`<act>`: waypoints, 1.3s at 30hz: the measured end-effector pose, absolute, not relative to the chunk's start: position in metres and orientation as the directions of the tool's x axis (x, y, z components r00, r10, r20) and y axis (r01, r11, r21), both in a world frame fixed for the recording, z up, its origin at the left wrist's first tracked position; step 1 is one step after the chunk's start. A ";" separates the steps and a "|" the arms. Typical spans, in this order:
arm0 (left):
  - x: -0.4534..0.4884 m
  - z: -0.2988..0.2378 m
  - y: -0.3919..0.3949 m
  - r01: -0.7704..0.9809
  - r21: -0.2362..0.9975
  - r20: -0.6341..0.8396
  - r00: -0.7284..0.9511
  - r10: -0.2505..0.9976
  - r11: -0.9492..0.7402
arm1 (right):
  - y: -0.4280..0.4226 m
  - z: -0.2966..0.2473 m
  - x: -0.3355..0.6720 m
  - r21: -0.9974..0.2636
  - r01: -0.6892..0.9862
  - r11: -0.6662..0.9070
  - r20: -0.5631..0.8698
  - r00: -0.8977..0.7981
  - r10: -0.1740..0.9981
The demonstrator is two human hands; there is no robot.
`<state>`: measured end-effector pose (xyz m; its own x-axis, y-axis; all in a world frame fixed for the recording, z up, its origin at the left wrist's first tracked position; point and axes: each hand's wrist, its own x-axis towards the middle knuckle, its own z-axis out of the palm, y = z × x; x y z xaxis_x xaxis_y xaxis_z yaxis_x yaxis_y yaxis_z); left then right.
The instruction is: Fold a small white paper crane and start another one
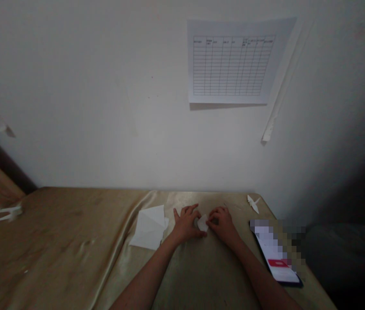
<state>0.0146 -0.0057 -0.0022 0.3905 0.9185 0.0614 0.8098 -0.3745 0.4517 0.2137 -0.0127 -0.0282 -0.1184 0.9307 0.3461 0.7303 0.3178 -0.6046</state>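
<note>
A small folded piece of white paper point(202, 223) is between my two hands on the cloth-covered table. My left hand point(186, 223) has its thumb and index finger on the left side of the paper, while its other fingers spread away from it. From the other side, my right hand point(222, 221) pinches the paper's right edge between curled fingers. Creased white paper sheets point(149, 228) lie just left of my left hand, partly behind my forearm.
A phone point(277, 258) lies at the right edge, its screen partly pixelated. One folded paper bird point(253, 204) rests at the back right corner, another point(10, 212) at the far left. The wall behind bears a printed table sheet point(232, 64).
</note>
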 end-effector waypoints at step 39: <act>0.022 -0.005 -0.005 0.708 0.636 0.252 0.188 0.949 -0.309 | -0.019 -0.020 0.215 -0.593 0.706 0.388 0.329 -0.227 0.917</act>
